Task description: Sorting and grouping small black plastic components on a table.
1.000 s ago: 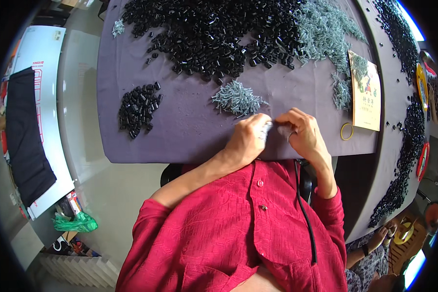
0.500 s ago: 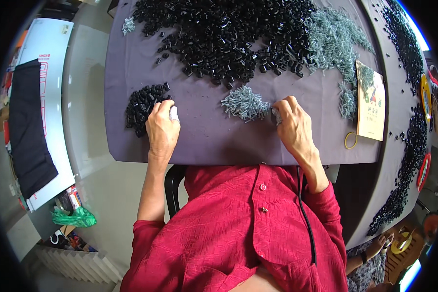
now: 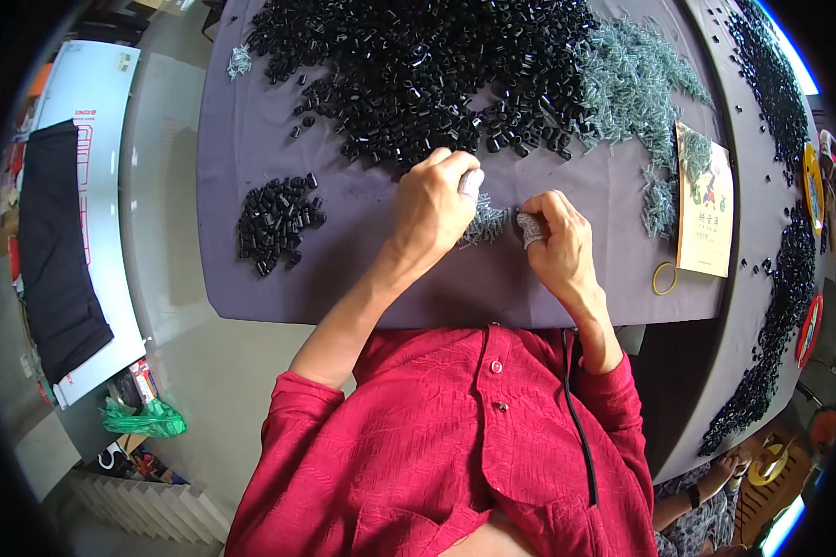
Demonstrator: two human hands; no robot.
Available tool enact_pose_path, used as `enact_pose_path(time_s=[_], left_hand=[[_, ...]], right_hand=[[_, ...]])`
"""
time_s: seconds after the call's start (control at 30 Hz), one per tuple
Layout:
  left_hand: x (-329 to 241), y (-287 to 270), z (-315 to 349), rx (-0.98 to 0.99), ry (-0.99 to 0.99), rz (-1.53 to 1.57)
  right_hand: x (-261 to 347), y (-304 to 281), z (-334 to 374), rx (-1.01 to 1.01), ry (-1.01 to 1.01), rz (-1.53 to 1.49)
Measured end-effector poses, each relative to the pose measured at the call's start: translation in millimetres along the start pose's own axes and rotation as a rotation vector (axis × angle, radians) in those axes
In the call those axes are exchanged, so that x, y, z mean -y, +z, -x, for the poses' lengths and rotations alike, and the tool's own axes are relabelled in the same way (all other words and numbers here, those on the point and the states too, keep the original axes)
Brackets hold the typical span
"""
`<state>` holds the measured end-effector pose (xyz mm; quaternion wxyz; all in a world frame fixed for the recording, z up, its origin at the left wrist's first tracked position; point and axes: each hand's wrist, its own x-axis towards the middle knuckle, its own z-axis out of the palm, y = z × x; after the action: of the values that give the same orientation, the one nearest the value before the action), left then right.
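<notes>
The left grip (image 3: 430, 206), at the centre of the frame, is narrow, its fingers curled in toward the thumb with a whitish wrap on one digit; the tips are turned away, so I cannot tell whether anything is held in it. The right grip (image 3: 559, 234), a little right of centre, is also narrow, with a grey wrap on a digit and the fingertips drawn together; whether a piece is pinched between them is too small to tell. Between the two lies a small heap of thin silvery pieces (image 3: 485, 226), partly hidden by the left one and just beside the fingertips of the right. Beyond the left grip, a broad mass of short black pieces (image 3: 409, 88) spreads across the upper middle of the frame, meeting a larger spread of silvery pieces (image 3: 633, 84) at the upper right. A smaller black heap (image 3: 277, 226) sits left of centre, well apart from both grips, and a tiny silvery cluster (image 3: 239, 62) lies at the upper left. All of these rest on a desk (image 3: 381, 292) covered in greyish purple. Near its right edge is a yellowish booklet (image 3: 704, 239) with some silvery pieces on its upper part, and a thin yellow ring (image 3: 656, 282) lies just below and left of it.
</notes>
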<state>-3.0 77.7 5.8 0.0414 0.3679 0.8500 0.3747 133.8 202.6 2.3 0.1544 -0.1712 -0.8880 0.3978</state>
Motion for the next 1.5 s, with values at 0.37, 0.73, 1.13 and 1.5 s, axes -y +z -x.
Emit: enact_pose_path(time_s=[0.37, 0.73, 1.13, 1.5], left_hand=[[-9.7, 21.8, -37.9, 0.072, 0.016, -0.161], [25.3, -6.8, -86.5, -0.024, 0.059, -0.202], [32.7, -9.2, -99.9, 0.059, 0.034, -0.16], [21.9, 10.5, -105.9, 0.18, 0.102, -0.34]], right_hand=[[-12.2, -6.7, 7.2, -0.099, 0.126, -0.27], [-20.5, -7.2, 0.7, -0.144, 0.113, -0.295], [-19.4, -3.0, 0.0, -0.148, 0.101, -0.269], [-15.0, -3.6, -1.3, -0.145, 0.1, -0.247]])
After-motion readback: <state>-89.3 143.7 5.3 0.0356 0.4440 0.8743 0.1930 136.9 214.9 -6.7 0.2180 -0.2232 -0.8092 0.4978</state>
